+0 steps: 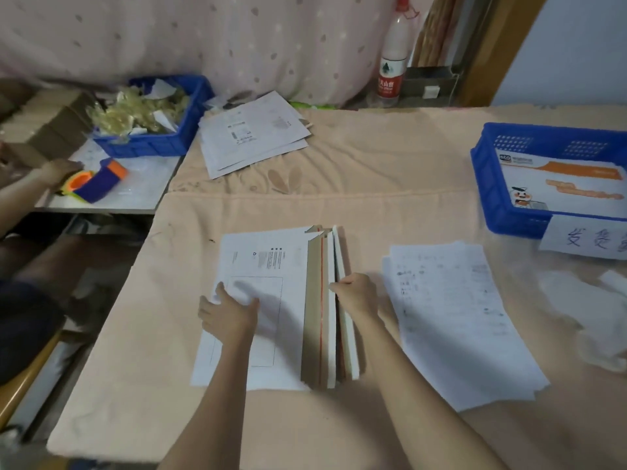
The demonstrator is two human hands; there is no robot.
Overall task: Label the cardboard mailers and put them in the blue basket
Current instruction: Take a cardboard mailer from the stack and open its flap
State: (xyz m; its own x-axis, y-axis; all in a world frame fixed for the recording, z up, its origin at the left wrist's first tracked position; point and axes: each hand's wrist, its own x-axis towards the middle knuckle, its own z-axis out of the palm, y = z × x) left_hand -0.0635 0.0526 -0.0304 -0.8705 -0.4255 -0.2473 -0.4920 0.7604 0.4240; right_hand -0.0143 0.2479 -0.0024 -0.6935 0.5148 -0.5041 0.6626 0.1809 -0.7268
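Note:
A stack of white cardboard mailers (268, 266) lies in the middle of the peach cloth, its open flaps (325, 310) standing up along the right side. My left hand (227, 313) rests flat on the top mailer with the fingers spread. My right hand (356, 293) pinches the edge of the raised flaps. A pile of label sheets (454, 320) lies just right of my right hand. The blue basket (492, 184) sits at the far right and holds a white and orange mailer (559, 184).
A second pile of mailers (251, 134) lies at the back. Another blue basket (159, 144) full of backing scraps and a blue-orange tape dispenser (98, 181) sit on a side table at left, where another person's hand (57, 171) works. A bottle (393, 56) stands behind.

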